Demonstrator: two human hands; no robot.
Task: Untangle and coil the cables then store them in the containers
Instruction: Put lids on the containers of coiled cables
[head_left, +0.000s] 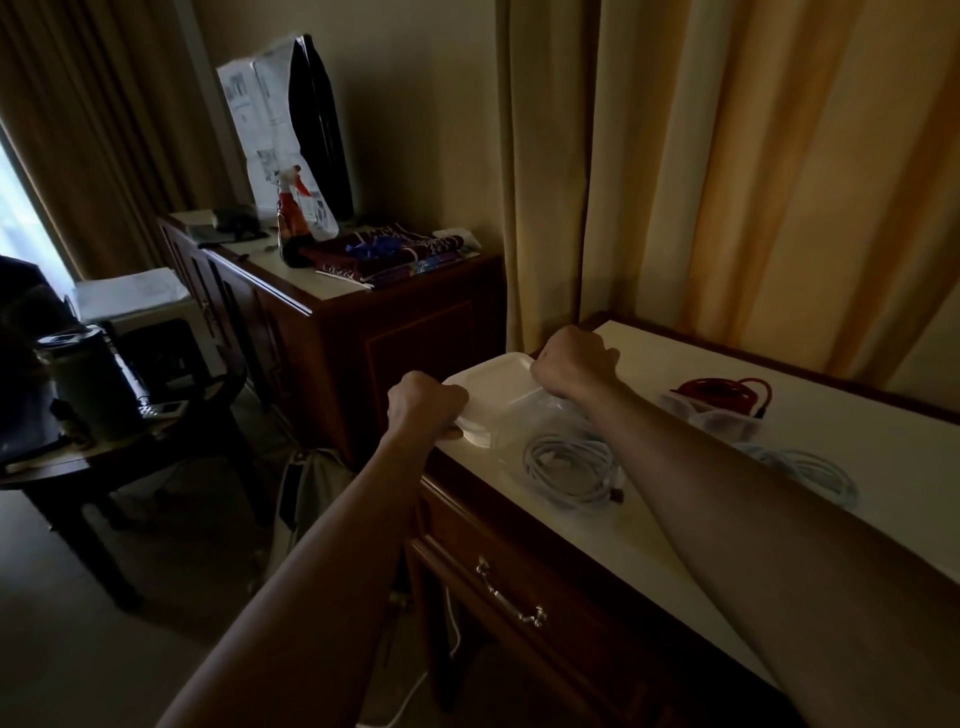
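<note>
Both hands curl onto the white lid (498, 371) at the desk's (675, 358) left end, left hand (426, 402) gripping the near edge, right hand (574, 364) the far corner; press evenly, white cable (571, 467) coiled beside.

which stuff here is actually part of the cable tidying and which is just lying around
Part of the job:
white lidded container, gripped by left hand and right hand
white coiled cable
pale blue cable
red cable in a clear container

Just lying about:
spray bottle
folded cloth
papers
dark jug
</note>
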